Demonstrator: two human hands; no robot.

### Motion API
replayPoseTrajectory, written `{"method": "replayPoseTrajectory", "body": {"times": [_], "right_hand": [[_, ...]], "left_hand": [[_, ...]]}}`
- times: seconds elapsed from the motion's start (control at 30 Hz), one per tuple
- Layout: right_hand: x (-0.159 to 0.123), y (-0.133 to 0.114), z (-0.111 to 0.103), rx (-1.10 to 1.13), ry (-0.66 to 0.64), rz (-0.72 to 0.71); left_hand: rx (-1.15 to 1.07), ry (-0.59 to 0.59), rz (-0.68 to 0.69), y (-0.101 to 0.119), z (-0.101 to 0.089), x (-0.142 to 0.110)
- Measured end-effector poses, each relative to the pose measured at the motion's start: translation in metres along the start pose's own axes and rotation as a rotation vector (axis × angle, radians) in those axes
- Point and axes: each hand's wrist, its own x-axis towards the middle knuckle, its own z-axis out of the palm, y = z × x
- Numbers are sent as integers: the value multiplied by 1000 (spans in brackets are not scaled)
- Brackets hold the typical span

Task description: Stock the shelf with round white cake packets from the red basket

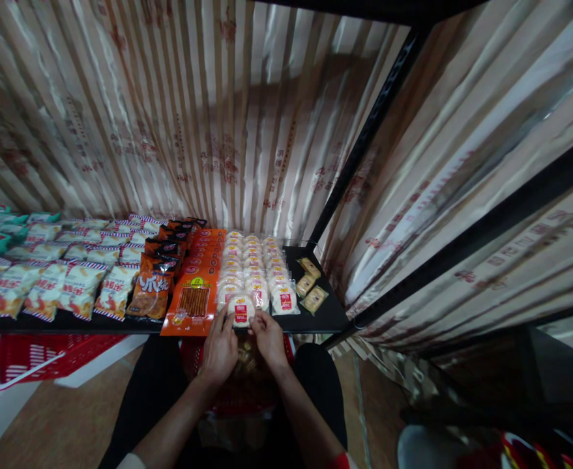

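Observation:
Between my two hands is a round white rice cracker packet (240, 312) with a red and yellow label, at the front edge of the black shelf (336, 312). My left hand (220, 348) grips its left side, and my right hand (268, 340) pinches its right side. Just behind it, rows of similar white packets (252, 264) lie on the shelf. An orange snack packet (193, 301) with a window showing brown sticks lies left of my left hand. A few small yellowish packets (314, 299) rest at the shelf's right end.
Farther left stand orange-and-black snack bags (150, 290) and rows of white-and-orange bags (78, 290). Below the shelf, between my knees, is a red basket (218, 405) holding packets. Another red basket (32, 357) sits lower left. A black shelf post (364, 140) rises behind; striped curtains (247, 117) hang around.

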Motion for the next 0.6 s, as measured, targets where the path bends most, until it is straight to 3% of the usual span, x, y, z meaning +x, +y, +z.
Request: {"method": "replayPoseTrajectory", "body": {"times": [0.13, 0.33, 0.6], "right_hand": [[0, -1, 2, -102, 2, -56], [0, -6, 1, -562, 63, -260], [-3, -12, 9, -892, 39, -237]], "left_hand": [[24, -8, -17, -1, 0, 0], [13, -25, -67, -1, -4, 4], [63, 51, -31, -5, 4, 0]]}}
